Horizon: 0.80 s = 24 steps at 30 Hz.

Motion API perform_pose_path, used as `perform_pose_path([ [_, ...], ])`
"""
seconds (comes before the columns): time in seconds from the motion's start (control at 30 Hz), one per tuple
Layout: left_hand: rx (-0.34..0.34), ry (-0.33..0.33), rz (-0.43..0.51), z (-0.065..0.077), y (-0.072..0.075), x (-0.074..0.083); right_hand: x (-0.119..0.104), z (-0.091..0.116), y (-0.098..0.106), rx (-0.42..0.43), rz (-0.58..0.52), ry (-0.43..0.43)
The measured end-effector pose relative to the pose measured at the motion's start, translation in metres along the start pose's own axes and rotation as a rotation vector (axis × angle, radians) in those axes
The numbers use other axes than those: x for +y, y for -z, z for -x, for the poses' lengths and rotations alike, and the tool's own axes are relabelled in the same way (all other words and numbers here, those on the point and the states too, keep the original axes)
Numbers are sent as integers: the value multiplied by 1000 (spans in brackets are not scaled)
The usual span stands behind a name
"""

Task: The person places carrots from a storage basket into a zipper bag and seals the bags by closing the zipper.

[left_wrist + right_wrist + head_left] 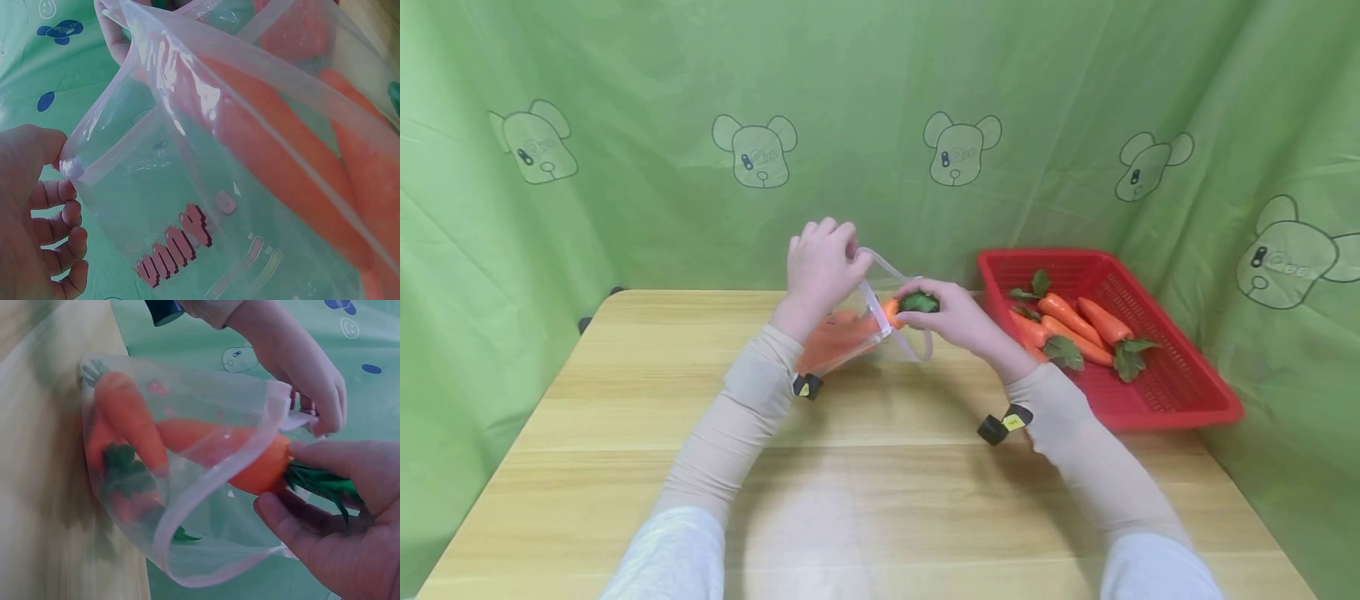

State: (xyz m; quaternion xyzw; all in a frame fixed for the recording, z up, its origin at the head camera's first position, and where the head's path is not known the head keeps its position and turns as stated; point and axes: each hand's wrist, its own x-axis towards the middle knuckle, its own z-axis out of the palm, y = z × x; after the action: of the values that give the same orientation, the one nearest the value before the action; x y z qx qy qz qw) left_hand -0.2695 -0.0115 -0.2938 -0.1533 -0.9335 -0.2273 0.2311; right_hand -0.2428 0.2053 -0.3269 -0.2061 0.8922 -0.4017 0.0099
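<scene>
My left hand [823,262] pinches the pale rim of a clear plastic bag [215,487] at one corner and holds it up. In the left wrist view, pink print shows on the bag's side. My right hand [953,315] grips an orange carrot [265,465] at its leafy green top. The body of this carrot points through the bag's mouth and lies inside, while the top stays outside. Deeper in the bag rest several other carrots [128,415], some with green leaves, seen through the plastic. The bag leans over the wooden table [865,483].
To the right stands a red plastic basket [1228,408] with several carrots [1071,329] in it, close beside my right forearm. Green curtains [865,67] with bear drawings hang behind the table and along both sides.
</scene>
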Motion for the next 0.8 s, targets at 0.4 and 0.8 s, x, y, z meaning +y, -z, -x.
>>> perform_pose_path([
  [0.4, 11, -4, 0, 0, -1, -1, -6, 0, -7, -6, -163, -27],
  [0.8, 23, 0, 16, 0, -2, -1, 7, 14, 21, 103, -93, -36],
])
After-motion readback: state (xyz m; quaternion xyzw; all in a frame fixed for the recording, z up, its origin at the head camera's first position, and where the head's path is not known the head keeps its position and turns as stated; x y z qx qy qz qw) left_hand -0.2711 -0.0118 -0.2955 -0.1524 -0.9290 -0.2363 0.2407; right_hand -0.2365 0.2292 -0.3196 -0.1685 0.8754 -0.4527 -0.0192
